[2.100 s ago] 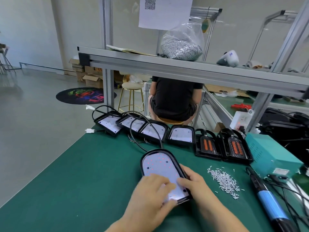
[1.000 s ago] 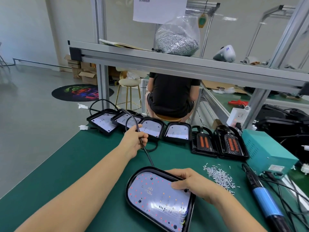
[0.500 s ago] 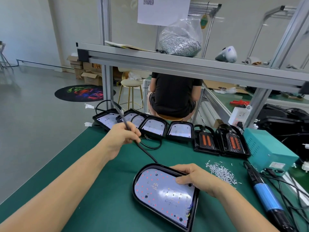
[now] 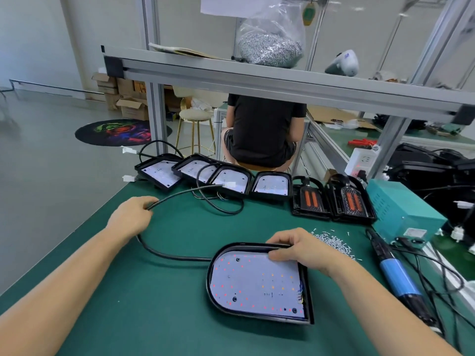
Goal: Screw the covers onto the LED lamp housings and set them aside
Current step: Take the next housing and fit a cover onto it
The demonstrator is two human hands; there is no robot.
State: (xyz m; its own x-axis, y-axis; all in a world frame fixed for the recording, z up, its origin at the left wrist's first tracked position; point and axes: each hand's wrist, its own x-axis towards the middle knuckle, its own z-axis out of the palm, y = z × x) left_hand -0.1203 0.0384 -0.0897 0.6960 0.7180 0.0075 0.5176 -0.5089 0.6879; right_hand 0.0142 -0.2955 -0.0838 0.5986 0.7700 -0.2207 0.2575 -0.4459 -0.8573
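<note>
Preparing housing [image 4: 257, 283]: left hand [image 4: 129, 217] gripping its cable [image 4: 169, 255], right hand [image 4: 295, 249] pinching far rim. Next, probably: cover from far row, then screws [image 4: 331, 242].

Single head-worn wide-angle view, looking forward and down, close over green bench [image 4: 180, 291].

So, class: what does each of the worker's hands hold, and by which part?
The left hand grips the black cable partway along its length. The right hand holds the black D-shaped lamp housing by its far rim.
</note>
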